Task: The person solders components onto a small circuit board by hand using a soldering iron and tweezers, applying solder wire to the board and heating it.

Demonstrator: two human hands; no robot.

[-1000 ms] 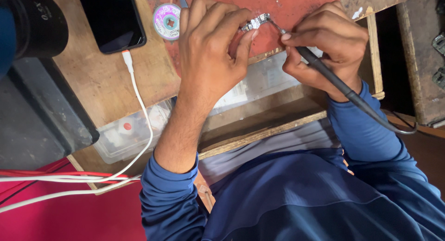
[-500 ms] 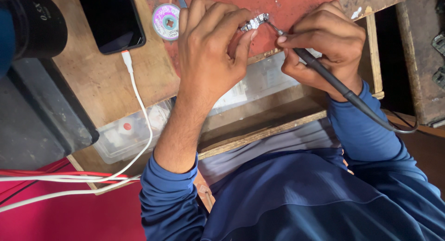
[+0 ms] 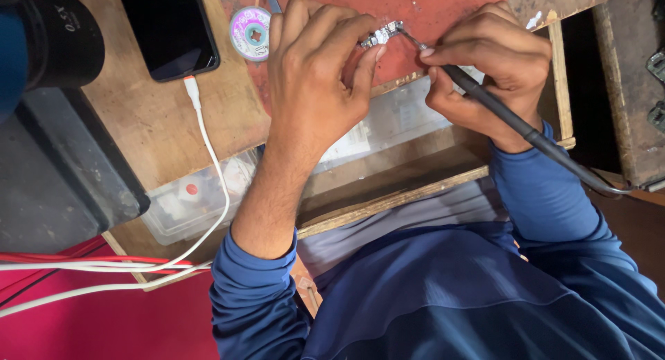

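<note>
My left hand [image 3: 315,79] pinches a small circuit board [image 3: 382,34] between thumb and fingers and presses it on the red mat [image 3: 443,7]. My right hand [image 3: 488,66] grips a black soldering iron [image 3: 512,121] like a pen. Its thin metal tip touches the right end of the small board. The iron's black cable runs off to the right. Both forearms wear blue sleeves.
A black phone [image 3: 170,28] lies at the upper left of the wooden bench [image 3: 145,124], with a white cable [image 3: 211,173] plugged in. A small spool of solder wick [image 3: 251,32] sits beside the phone. A black microscope lens [image 3: 59,38] hangs at far left. A clear plastic box [image 3: 190,204] is under the bench edge.
</note>
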